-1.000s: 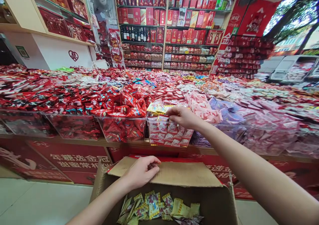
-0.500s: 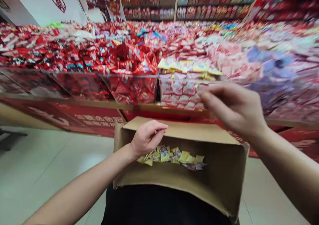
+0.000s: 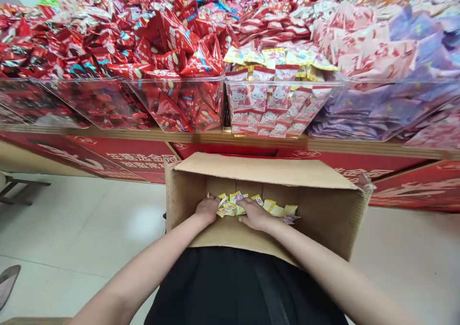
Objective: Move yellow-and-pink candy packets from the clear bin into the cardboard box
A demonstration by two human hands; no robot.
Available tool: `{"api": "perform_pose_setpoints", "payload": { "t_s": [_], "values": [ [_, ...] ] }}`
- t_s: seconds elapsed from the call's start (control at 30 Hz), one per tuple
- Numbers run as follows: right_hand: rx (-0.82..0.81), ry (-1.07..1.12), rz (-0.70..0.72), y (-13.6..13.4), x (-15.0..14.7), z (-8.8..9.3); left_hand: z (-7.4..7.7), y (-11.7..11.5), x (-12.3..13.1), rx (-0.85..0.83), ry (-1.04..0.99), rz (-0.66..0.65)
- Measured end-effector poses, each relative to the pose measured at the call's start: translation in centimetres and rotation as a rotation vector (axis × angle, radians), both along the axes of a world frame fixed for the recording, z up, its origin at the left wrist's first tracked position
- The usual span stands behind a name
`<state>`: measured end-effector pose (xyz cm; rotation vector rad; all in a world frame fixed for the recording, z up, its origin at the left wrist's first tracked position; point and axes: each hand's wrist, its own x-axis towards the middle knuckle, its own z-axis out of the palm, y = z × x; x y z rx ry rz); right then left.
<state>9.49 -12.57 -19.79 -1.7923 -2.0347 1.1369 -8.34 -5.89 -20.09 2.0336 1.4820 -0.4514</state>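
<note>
Both hands reach down into an open cardboard box (image 3: 266, 169) set before my legs. My left hand (image 3: 207, 209) is at the left end of a row of small wrapped candies (image 3: 227, 210), its fingers extended beside them. My right hand (image 3: 255, 214) lies over the middle of the row, thumb apart from the fingers, touching yellow and white packets. Some candies under the right hand are hidden. Further right in the box lie more yellow packets (image 3: 273, 207) and a few purplish ones (image 3: 290, 218).
Clear bins stand on a ledge beyond the box: red candy packets (image 3: 168, 83), pink and yellow cat-print packets (image 3: 268, 99) and purple packets (image 3: 366, 109). Red printed panels (image 3: 129, 159) run below. A dark stool leg (image 3: 21, 186) stands on the tiled floor at left.
My right hand has come down from above the bins into the box. My left hand has lowered from over the box to the candies. The view has tilted downward.
</note>
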Motion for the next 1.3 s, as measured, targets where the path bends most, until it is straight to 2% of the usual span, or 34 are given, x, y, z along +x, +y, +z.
{"api": "perform_pose_setpoints", "payload": {
  "t_s": [0.17,0.27,0.33,0.47,0.57,0.67,0.83,0.93,1.07,1.17,1.3],
  "values": [
    [0.012,0.038,-0.131,-1.0,1.1,-1.2,0.8,0.5,-1.3,-0.062,-0.251,0.211],
    [0.030,0.099,-0.234,-1.1,1.9,-1.2,1.7,0.1,-1.6,-0.179,-0.480,0.342],
    [0.003,0.266,-0.341,-1.0,1.7,-0.7,2.2,-0.4,-1.2,-0.281,-0.636,0.415],
    [-0.219,0.833,-0.586,-0.7,0.2,0.5,2.5,-1.3,0.3,-0.404,-0.878,0.529],
    [-0.298,1.046,-0.571,-0.9,-0.5,0.9,2.2,-1.8,1.2,-0.444,-0.996,0.584],
    [-0.297,1.145,-0.522,-1.0,-0.6,0.7,1.6,-2.4,1.6,-0.465,-1.060,0.614],
    [-0.212,1.093,-0.661,-0.9,-0.5,-1.0,0.1,-3.6,1.5,-0.483,-1.100,0.569],
    [-0.142,1.045,-0.674,-0.7,-0.5,-2.0,-0.9,-3.7,1.5,-0.440,-1.132,0.527],
    [-0.056,1.048,-0.677,-0.5,-0.9,-2.3,-1.9,-3.3,1.5,-0.360,-1.152,0.507],
    [-0.032,1.036,-0.741,-0.3,-0.8,-2.5,-1.9,-3.0,1.3,-0.284,-1.133,0.545],
    [-0.087,0.978,-0.775,-0.3,-0.1,-2.9,-1.2,-2.9,0.9,-0.085,-1.086,0.575]
  ]
}}
